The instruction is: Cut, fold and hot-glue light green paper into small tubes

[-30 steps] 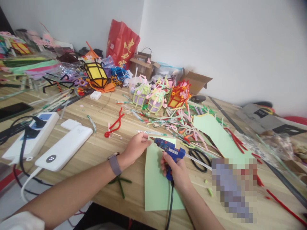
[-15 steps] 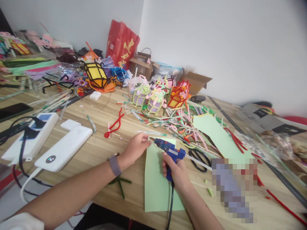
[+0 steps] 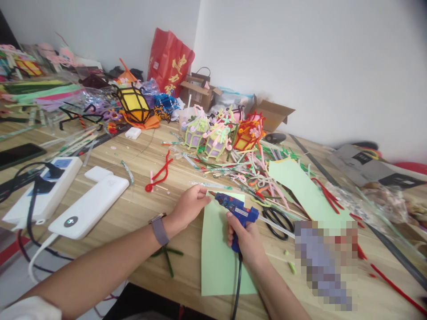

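Note:
My right hand (image 3: 246,240) grips the handle of a blue hot glue gun (image 3: 235,208), its nozzle pointing left toward the top edge of a light green sheet of paper (image 3: 218,258) lying on the wooden table (image 3: 140,209). My left hand (image 3: 189,205), with a grey watch on the wrist, has its fingers curled and pinched at the top left corner of that sheet, right beside the nozzle tip. The glue gun's black cord hangs over the table's front edge.
Black scissors (image 3: 278,221) lie right of the gun, by a second green sheet (image 3: 305,189). Pipe-cleaner lanterns (image 3: 216,133) and loose pipe cleaners crowd the middle. A white power bank (image 3: 88,205) and power strip (image 3: 43,189) sit left. A red bag (image 3: 169,60) and cardboard boxes stand at the wall.
Almost nothing has moved; both hands keep their grip at the top of the green sheet, and the glue gun has shifted very slightly.

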`<state>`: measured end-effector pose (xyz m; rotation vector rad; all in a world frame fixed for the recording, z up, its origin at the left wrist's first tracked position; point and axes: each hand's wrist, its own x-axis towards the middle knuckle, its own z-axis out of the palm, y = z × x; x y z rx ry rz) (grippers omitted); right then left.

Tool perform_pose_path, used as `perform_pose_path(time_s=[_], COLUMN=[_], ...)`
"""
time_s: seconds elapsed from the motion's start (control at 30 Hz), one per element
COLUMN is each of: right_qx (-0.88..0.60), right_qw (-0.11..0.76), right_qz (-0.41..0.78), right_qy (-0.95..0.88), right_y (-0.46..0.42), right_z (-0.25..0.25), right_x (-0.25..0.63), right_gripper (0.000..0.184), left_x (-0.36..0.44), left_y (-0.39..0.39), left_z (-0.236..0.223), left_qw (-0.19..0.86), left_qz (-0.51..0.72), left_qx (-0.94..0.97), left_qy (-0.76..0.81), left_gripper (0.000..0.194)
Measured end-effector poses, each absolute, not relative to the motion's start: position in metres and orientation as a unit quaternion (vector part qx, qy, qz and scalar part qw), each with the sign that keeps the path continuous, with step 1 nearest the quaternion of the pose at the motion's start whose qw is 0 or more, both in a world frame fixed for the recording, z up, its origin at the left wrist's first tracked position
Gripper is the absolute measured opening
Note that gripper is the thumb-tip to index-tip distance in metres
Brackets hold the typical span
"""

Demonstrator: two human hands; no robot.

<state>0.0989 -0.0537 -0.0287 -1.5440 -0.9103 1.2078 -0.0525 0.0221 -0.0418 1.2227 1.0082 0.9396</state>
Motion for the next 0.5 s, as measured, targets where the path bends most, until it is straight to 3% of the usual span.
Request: perform_pose_path(time_s=[0.5], right_qx=[-0.619], right_qw=[0.477], right_qz=[0.492], right_qy=[-0.384], right_y=[-0.0549], right_z=[-0.0263], right_x=[0.0989], right_gripper=[0.058], left_x=[-0.0525], left_y=[0.0223], left_z=[-0.0408], left_qw=[0.594], left_qz=[0.408], left_qx=[0.533], left_qy=[0.445], left_gripper=[0.025])
